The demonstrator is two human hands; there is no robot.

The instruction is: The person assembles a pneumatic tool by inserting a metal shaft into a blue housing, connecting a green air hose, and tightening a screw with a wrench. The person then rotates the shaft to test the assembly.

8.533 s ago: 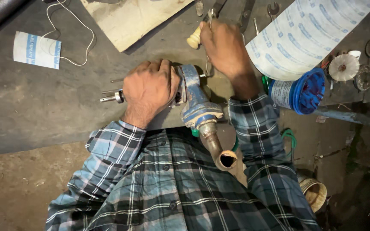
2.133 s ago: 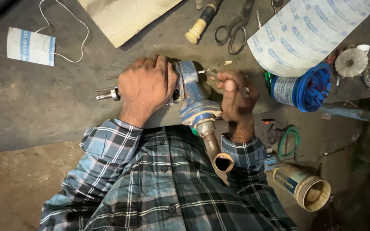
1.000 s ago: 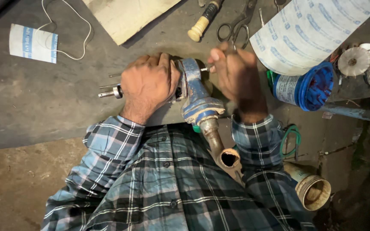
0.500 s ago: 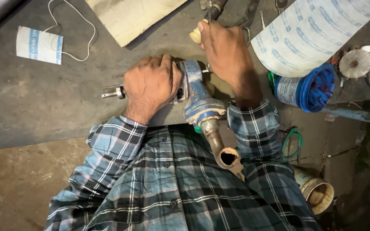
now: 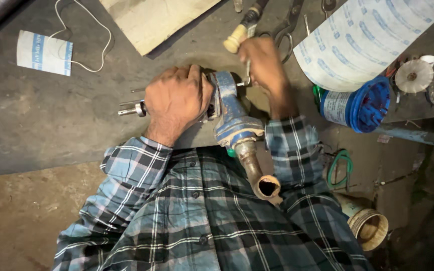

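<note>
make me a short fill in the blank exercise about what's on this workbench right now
1. The left hand rests on a bench vise painted ____.
2. The right hand grips a thin metal ____ beside the vise.
3. The tub beside the paper roll has a ____ lid.

Missing words: blue; rod; blue

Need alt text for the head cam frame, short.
Seen from above, a person in a blue plaid shirt presses the left hand on a blue bench vise at the edge of a dark workbench, while the right hand holds a thin metal tool at its jaws. Scissors, a blue container and a wood-handled tool lie nearby.
</note>
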